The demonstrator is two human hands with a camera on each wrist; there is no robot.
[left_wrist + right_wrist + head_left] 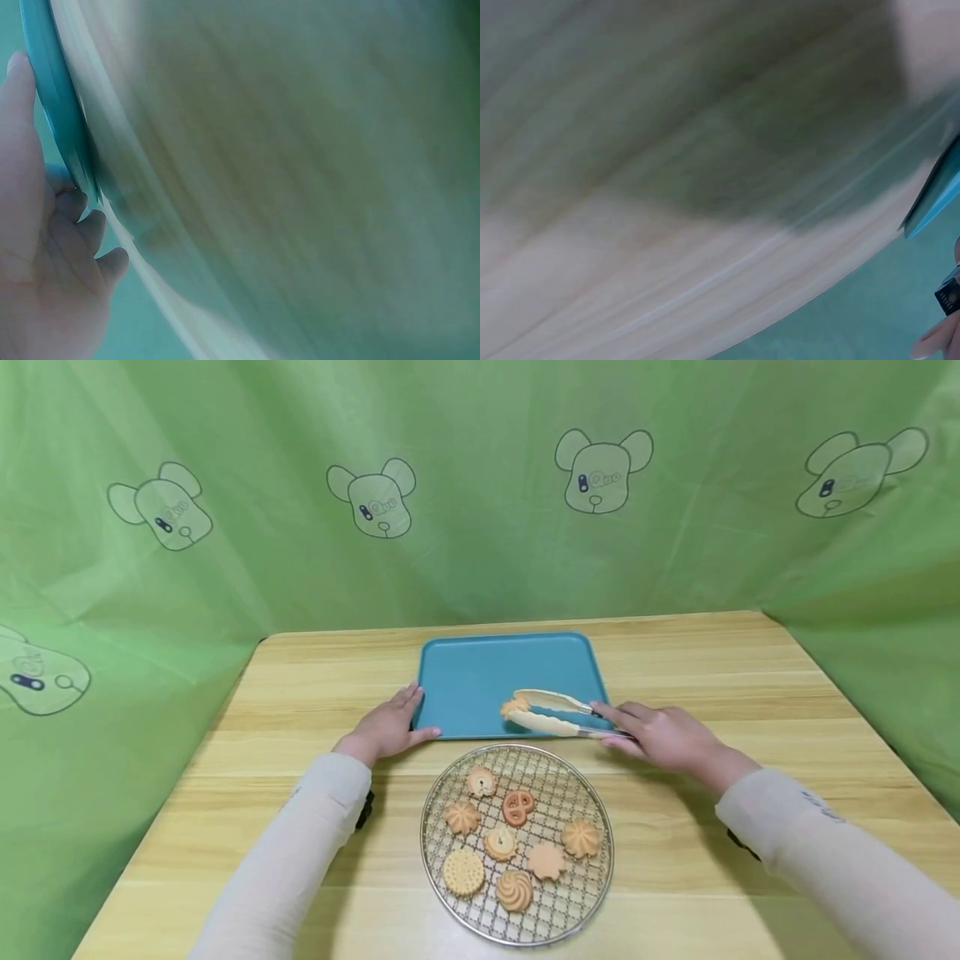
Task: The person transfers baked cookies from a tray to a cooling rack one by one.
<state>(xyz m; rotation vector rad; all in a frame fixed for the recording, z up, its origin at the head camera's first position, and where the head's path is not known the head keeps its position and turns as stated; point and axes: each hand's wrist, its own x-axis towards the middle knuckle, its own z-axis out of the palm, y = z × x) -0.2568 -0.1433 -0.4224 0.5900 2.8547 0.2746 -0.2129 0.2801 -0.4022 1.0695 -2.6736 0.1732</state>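
My right hand (663, 737) grips a pair of food tongs (551, 724) with cream scalloped tips and metal arms. Between the tips sits a small golden cookie (514, 705), held over the front of a blue rectangular tray (487, 677). At that tray's front left corner is my left hand (388, 724), fingers along the left side and thumb at the front edge. The left wrist view shows the left hand's fingertips (112, 262) curled near the tray's rim (64, 112). Only a bit of the right hand (939, 337) shows at the right wrist view's edge.
A round wire rack (558, 768) stands in front of the tray, bearing several cookies: a pretzel-shaped one (518, 807), a round dotted one (463, 872), a swirled one (514, 891) and flower-shaped ones. All rest on a wooden table (315, 668), with a green curtain (480, 577) behind.
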